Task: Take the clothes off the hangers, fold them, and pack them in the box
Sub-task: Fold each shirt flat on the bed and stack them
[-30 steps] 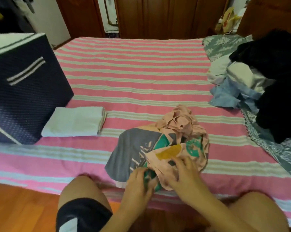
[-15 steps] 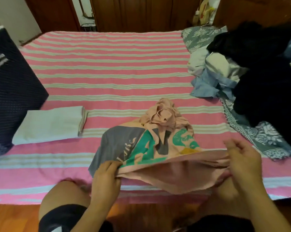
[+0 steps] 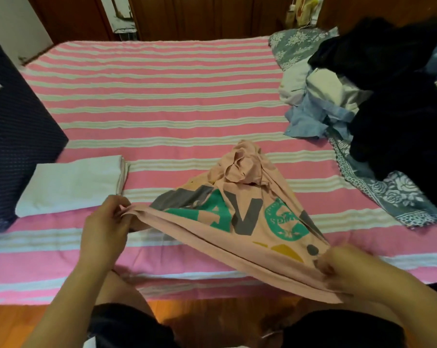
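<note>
A peach T-shirt (image 3: 240,222) with green, grey and yellow print is stretched over the near edge of the bed. My left hand (image 3: 104,229) pinches the left end of its hem. My right hand (image 3: 343,270) grips the right end, lower and nearer to me. The shirt's upper part lies bunched on the bed behind. A dark blue fabric box (image 3: 14,136) with white stripes stands at the left. A folded white garment (image 3: 71,185) lies beside the box. No hanger is visible.
The bed (image 3: 162,96) has a pink and white striped cover. A heap of dark, pale blue and white clothes (image 3: 378,96) sits at the right on a grey floral cloth (image 3: 400,199). Wooden cupboards stand behind. My knees and the wooden floor are below.
My hands have drawn apart along the shirt's hem, spreading it from a bunch into a wide stretched edge. The view has shifted right, so less of the box shows.
</note>
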